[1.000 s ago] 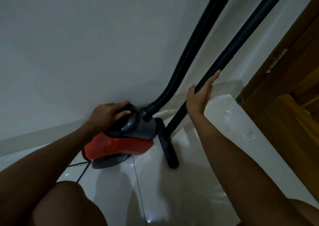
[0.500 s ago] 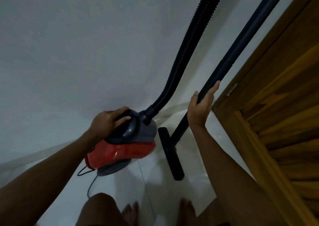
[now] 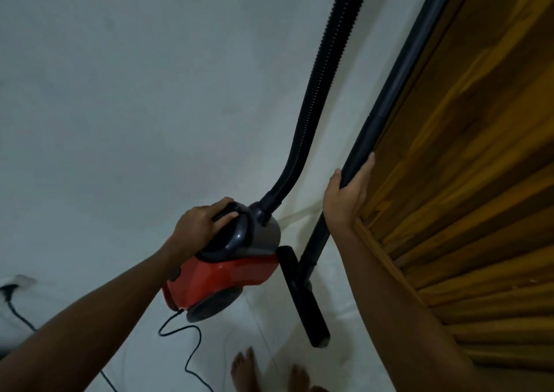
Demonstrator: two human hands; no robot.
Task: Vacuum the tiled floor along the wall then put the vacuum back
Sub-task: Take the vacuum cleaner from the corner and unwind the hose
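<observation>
A red and grey canister vacuum [image 3: 227, 274] sits low in the middle of the view, by the white wall. My left hand [image 3: 201, 226] grips its dark top handle. A ribbed black hose [image 3: 323, 71] rises from its front toward the top of the view. My right hand [image 3: 344, 199] holds the dark wand tube [image 3: 398, 71], thumb on one side and fingers on the other. The black floor nozzle [image 3: 302, 295] at the wand's lower end lies over the white tiled floor [image 3: 338, 286], just right of the canister.
A louvred wooden door [image 3: 467, 182] fills the right side, close to the wand and my right forearm. The black power cord [image 3: 186, 343] loops across the floor to a wall socket [image 3: 15, 283] at far left. My bare feet [image 3: 269, 370] stand near the bottom edge.
The view has swung upward and left: the wooden door fills more of the right side, and the socket, cord and my feet have come into view. Both hands keep their holds.
</observation>
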